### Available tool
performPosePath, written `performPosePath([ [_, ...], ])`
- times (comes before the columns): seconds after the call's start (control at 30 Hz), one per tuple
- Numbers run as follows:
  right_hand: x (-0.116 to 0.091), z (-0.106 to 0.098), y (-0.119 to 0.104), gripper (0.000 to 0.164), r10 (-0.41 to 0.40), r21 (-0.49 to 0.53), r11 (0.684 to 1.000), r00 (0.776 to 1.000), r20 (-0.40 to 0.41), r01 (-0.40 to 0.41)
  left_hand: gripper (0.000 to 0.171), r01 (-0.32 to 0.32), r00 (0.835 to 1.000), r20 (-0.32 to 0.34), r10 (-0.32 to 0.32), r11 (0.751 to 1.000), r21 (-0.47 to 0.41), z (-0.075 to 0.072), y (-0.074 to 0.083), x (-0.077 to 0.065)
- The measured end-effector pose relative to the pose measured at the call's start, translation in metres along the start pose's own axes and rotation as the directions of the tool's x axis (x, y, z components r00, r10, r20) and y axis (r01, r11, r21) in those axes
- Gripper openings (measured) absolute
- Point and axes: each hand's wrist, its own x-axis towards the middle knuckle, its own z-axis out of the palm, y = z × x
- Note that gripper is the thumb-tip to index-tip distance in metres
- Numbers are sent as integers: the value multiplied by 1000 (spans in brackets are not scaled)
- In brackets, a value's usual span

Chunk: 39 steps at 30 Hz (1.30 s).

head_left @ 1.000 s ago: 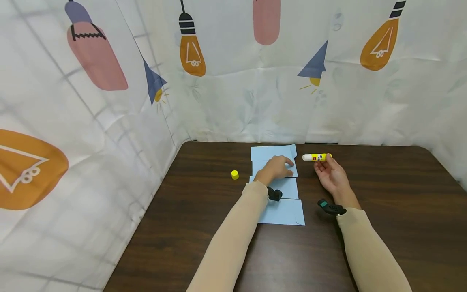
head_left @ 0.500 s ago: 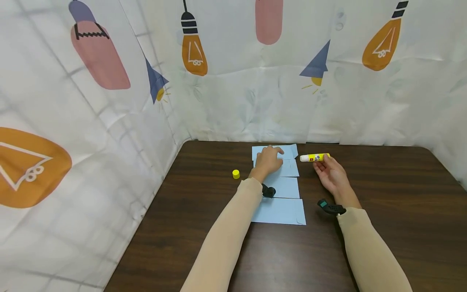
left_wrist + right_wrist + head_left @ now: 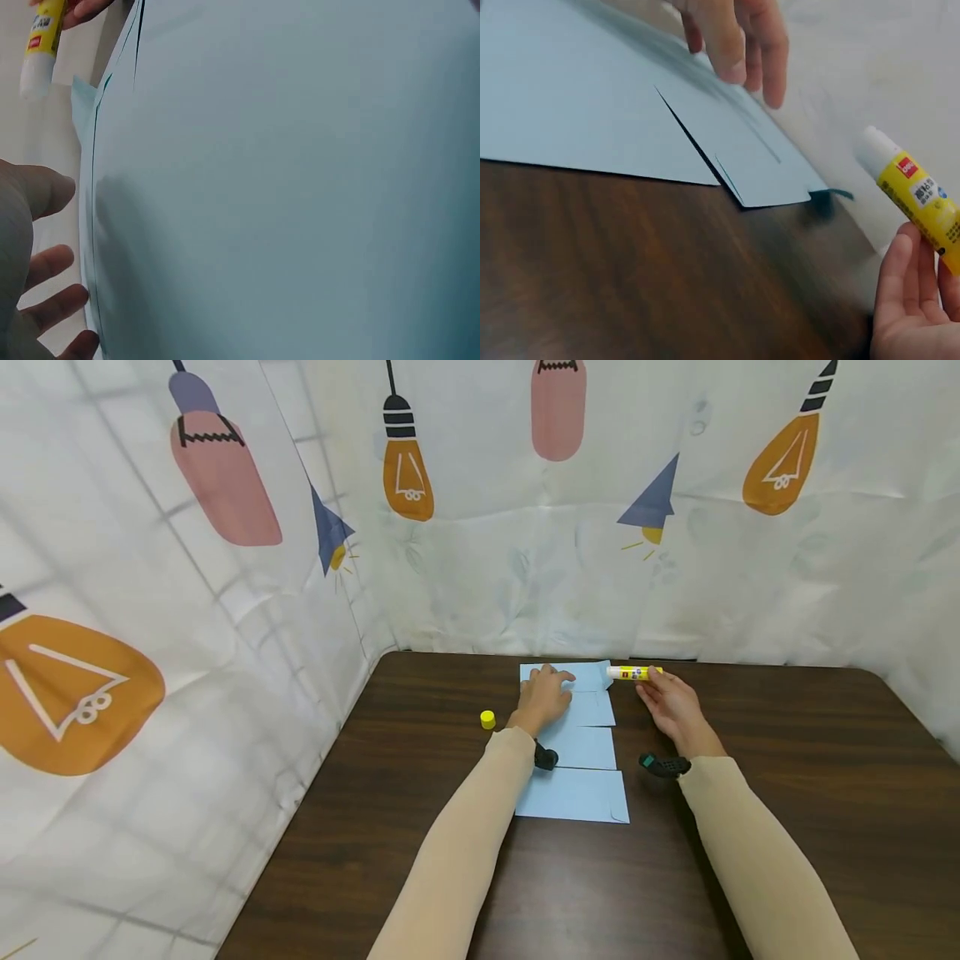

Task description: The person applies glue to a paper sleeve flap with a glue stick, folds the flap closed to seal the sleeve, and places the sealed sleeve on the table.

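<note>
Several light blue envelopes lie in an overlapping column on the table, the nearest envelope [image 3: 581,793] closest to the body. On the farthest envelope [image 3: 588,677] my left hand [image 3: 542,700] rests with loosely bent fingers. My right hand [image 3: 671,706] holds a yellow glue stick [image 3: 632,673] by its rear end, its white end pointing left. That white end is beside the small raised side flap [image 3: 832,194] of the far envelope, with a gap between them in the right wrist view. Left of the envelopes stands a yellow cap [image 3: 487,720].
The dark wooden table [image 3: 405,827] ends at a patterned white curtain [image 3: 480,585] just beyond the far envelope. Another curtain side runs along the left edge. A black wrist device [image 3: 664,766] sits on my right wrist.
My left hand has slid left and away, from the second envelope onto the farthest one. My right hand has brought the glue stick left and away, close to the flap.
</note>
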Motion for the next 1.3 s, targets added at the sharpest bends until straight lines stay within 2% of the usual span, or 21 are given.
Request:
performPosePath([
  [0.2, 22, 14, -1, 24, -30, -84, 996, 996, -81, 23, 34, 5, 1000, 19, -5, 1000, 17, 1, -2, 5],
  [0.37, 31, 24, 0, 25, -75, -187, 981, 988, -132, 50, 35, 47, 998, 41, -47, 999, -3, -1, -3, 10],
  [0.5, 35, 29, 2, 23, -82, -230, 972, 985, -151, 46, 35, 87, 995, 47, -85, 996, -33, -3, -4, 12],
  [0.73, 40, 34, 4, 27, -91, -261, 964, 982, -163, 46, 34, 148, 988, 56, -143, 984, -97, -7, -6, 13],
  [0.87, 42, 35, 3, 29, -98, -284, 958, 976, -194, 40, 32, 180, 982, 79, -172, 976, -120, -9, -2, 14],
  [1.07, 41, 32, -3, 47, -100, -290, 957, 966, -237, 28, 29, 202, 977, 105, -186, 964, -173, -10, 5, 19],
  [1.3, 40, 36, -2, 59, -82, -274, 962, 968, -238, 14, 27, 263, 961, 136, -242, 950, -168, -3, 0, 31],
])
